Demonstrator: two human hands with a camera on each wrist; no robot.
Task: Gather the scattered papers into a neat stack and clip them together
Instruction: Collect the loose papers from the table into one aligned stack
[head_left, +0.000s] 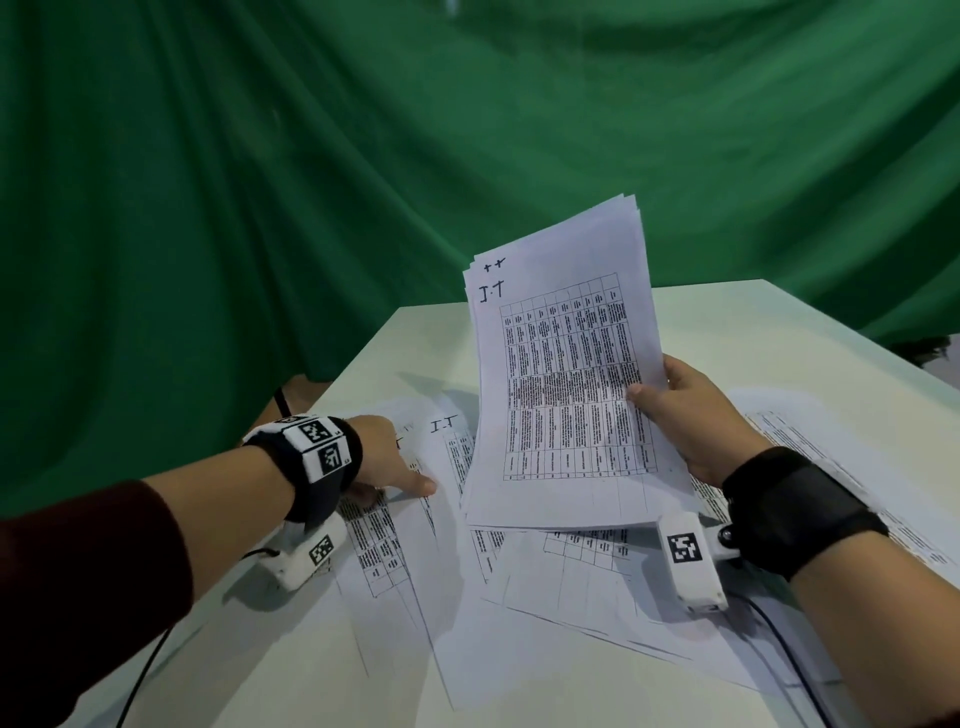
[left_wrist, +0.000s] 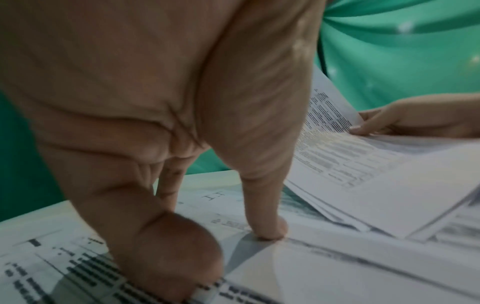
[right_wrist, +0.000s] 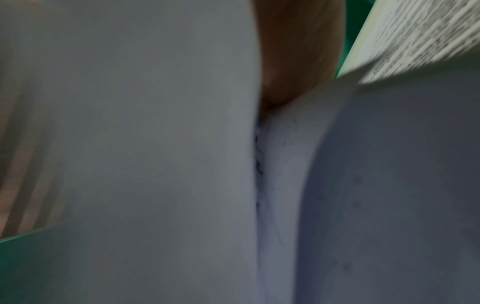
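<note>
My right hand (head_left: 654, 384) grips a stack of printed table sheets (head_left: 561, 364) by its right edge, thumb on the front. The stack stands tilted up above the table. In the right wrist view the held stack (right_wrist: 130, 144) fills the frame at close range. Several loose printed sheets (head_left: 571, 587) lie overlapping on the white table (head_left: 727, 322) under and around the stack. My left hand (head_left: 400, 488) rests on a loose sheet (left_wrist: 324, 267) at the left, with its thumb (left_wrist: 267, 226) and another fingertip pressing down on the paper. The left wrist view also shows the raised stack (left_wrist: 376, 195) and my right hand (left_wrist: 415, 119).
A green cloth backdrop (head_left: 260, 208) hangs behind the table and to its left. The table's left edge runs diagonally close to my left wrist. A black cable (head_left: 789, 660) trails from the right wrist camera across the papers. More sheets (head_left: 831, 467) lie at the right.
</note>
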